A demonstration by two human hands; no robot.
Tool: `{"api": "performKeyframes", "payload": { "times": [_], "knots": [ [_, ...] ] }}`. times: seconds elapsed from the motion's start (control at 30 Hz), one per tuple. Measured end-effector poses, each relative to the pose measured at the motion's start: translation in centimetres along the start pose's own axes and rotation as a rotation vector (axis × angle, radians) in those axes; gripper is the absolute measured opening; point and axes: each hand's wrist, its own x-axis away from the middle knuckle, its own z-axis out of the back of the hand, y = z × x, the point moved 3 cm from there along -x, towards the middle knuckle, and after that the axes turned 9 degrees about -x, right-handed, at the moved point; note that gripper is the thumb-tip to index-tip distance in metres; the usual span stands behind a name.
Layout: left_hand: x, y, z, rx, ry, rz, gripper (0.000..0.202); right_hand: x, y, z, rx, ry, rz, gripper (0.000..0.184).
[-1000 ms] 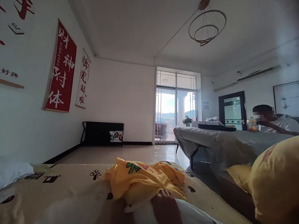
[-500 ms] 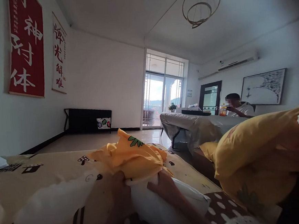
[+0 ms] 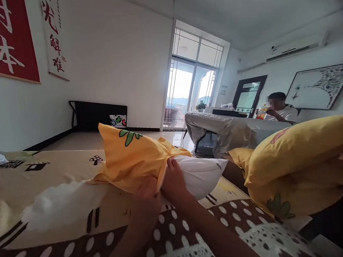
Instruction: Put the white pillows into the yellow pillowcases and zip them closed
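Yellow pillowcase (image 3: 129,159) now raised, both hands, left hand (image 3: 147,192) and right hand (image 3: 173,180), gripping it over white pillow (image 3: 200,175); another yellow pillow (image 3: 299,162) alongside.

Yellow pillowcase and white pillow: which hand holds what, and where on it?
Left hand grips the yellow pillowcase at its bunched open edge. Right hand clasps the white pillow where it enters the case.

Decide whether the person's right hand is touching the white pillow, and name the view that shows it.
Touching. The head view shows the right hand pressed against the white pillow at the open edge of the yellow pillowcase.
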Motion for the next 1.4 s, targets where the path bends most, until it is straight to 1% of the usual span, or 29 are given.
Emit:
{"api": "performKeyframes", "payload": {
  "times": [0.1, 0.2, 0.3, 0.37, 0.43, 0.5, 0.57, 0.6, 0.67, 0.77, 0.83, 0.93, 1.03, 1.1, 1.17, 1.27, 1.33, 1.37, 1.4],
  "knots": [
    [0.2, 0.7, -0.6, 0.002, -0.012, -0.098, 0.016, 0.9, 1.4, -0.5, 0.009, 0.045, 0.055, 0.019],
    [0.4, 0.1, -1.2, 0.1, 0.006, -0.076, 0.014, 3.6, 2.1, -0.4, -0.039, 0.03, 0.119, 0.018],
    [0.8, -0.4, -2.4, 0.127, -0.034, -0.034, 0.014, 7.3, 2.8, -0.5, -0.078, 0.021, 0.128, 0.03],
    [1.1, -0.3, -3.3, 0.067, -0.054, -0.074, 0.015, 9.9, 3.3, -0.7, -0.04, 0.065, 0.112, 0.041],
    [1.4, -0.2, -3.9, 0.001, -0.054, -0.1, 0.019, 12.2, 3.7, -0.8, 0.051, 0.13, 0.128, 0.05],
    [1.5, -0.1, -4.1, -0.04, -0.063, -0.074, 0.021, 14.0, 4.0, -1.0, 0.157, 0.222, 0.12, 0.059],
    [1.5, 0.0, -3.9, -0.071, -0.091, -0.049, 0.021, 15.1, 4.2, -1.5, 0.237, 0.292, 0.053, 0.066],
    [1.5, 0.2, -3.7, -0.092, -0.109, -0.058, 0.021, 15.3, 4.3, -1.9, 0.263, 0.312, 0.019, 0.068],
    [1.9, 1.0, -3.5, -0.141, -0.147, -0.117, 0.022, 15.2, 4.1, -3.0, 0.279, 0.298, 0.013, 0.063],
    [2.8, 2.4, -3.6, -0.184, -0.214, -0.184, 0.024, 14.3, 3.4, -4.8, 0.187, 0.231, 0.088, 0.037],
    [3.3, 3.0, -3.9, -0.178, -0.261, -0.178, 0.023, 13.5, 3.0, -5.4, 0.08, 0.203, 0.109, 0.029],
    [3.6, 3.2, -3.8, -0.163, -0.312, -0.136, 0.022, 12.1, 2.6, -5.3, -0.063, 0.206, 0.151, 0.024],
    [3.1, 3.0, -3.0, -0.133, -0.353, -0.115, 0.024, 10.0, 2.3, -4.7, -0.092, 0.226, 0.167, 0.021],
    [2.5, 2.7, -2.4, -0.092, -0.377, -0.1, 0.027, 8.2, 2.4, -4.3, -0.037, 0.204, 0.11, 0.021],
    [1.9, 2.1, -2.1, -0.072, -0.406, -0.051, 0.027, 6.2, 2.5, -4.1, 0.046, 0.15, 0.028, 0.019],
    [1.1, 0.4, -2.8, -0.061, -0.489, 0.055, 0.026, 4.2, 2.8, -4.3, 0.112, 0.078, -0.04, 0.014],
    [0.7, -1.1, -3.6, 0.0, -0.567, 0.117, 0.025, 4.0, 2.8, -4.8, 0.105, 0.039, -0.013, 0.014],
    [0.6, -1.9, -4.0, 0.042, -0.606, 0.155, 0.024, 4.4, 2.8, -4.9, 0.097, 0.024, 0.013, 0.016],
    [0.4, -2.8, -4.3, 0.08, -0.628, 0.204, 0.024, 5.0, 2.8, -5.0, 0.089, 0.013, 0.046, 0.024]
  ]
}}
